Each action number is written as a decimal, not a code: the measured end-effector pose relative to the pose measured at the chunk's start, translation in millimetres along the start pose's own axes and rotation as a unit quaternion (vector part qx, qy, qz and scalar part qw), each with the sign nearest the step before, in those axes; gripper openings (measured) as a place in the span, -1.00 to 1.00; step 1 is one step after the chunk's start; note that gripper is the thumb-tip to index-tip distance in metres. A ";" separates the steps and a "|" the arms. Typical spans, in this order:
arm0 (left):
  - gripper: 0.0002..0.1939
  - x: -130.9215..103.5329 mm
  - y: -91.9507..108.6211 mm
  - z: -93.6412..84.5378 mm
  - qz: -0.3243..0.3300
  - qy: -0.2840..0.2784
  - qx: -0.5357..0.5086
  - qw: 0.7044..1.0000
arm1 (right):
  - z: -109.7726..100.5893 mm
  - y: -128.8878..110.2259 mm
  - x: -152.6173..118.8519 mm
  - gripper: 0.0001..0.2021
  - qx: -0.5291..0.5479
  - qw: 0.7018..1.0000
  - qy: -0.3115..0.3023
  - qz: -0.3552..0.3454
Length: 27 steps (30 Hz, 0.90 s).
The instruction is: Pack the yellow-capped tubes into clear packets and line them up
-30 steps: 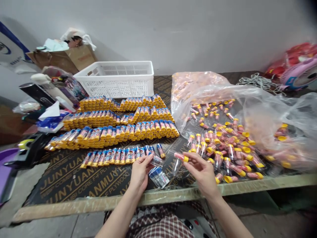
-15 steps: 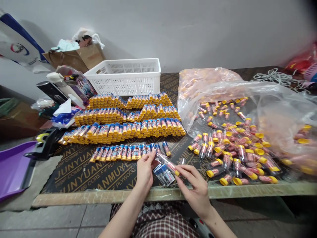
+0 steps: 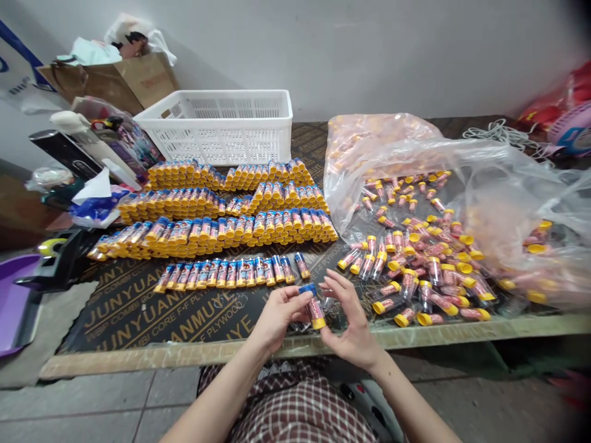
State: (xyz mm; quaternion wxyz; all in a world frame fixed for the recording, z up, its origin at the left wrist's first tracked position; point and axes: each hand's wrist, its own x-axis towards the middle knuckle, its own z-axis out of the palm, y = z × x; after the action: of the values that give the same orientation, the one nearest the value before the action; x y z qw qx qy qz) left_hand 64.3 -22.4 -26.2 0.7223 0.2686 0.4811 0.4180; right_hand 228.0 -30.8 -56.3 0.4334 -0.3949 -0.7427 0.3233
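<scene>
A small clear tube with a yellow cap, a pink inside and a blue upper end is pinched in my left hand, tilted with the cap toward me. Close to its right side, my right hand has its fingers spread and curved; its thumb is near the cap, and I cannot tell if it touches. A short row of blue-labelled tubes lies just beyond my hands. The small stack of blue label pieces beneath the held tube is mostly hidden by my hands.
Stacked blue-and-yellow tubes fill the left middle of the table, before a white plastic basket. At right, loose yellow-capped tubes spill from a clear plastic bag. A purple dustpan is at far left.
My right hand has let go of the tube's capped end and opened. The tube now shows blue at its upper end and is tilted more upright in my left hand. The view has shifted.
</scene>
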 end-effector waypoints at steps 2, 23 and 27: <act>-0.66 -1.2 -0.3 1.4 -0.007 -0.008 0.007 1.000 | -2.7 0.0 1.5 -0.19 0.021 0.999 -0.043 -0.009; -0.66 -3.7 -5.2 6.0 -0.021 -0.004 0.018 1.000 | 2.8 5.1 -2.3 -0.13 0.119 0.992 -0.046 -0.006; -0.65 10.4 7.9 -1.9 0.024 0.016 0.070 0.997 | -0.3 11.0 6.4 -0.13 0.110 0.992 -0.064 0.016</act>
State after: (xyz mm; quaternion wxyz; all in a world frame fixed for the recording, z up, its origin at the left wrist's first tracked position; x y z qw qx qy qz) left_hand 61.7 -9.5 -25.6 0.6835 0.3230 0.5140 0.4054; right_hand 229.6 -19.9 -62.7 0.4205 -0.3351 -0.7225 0.4346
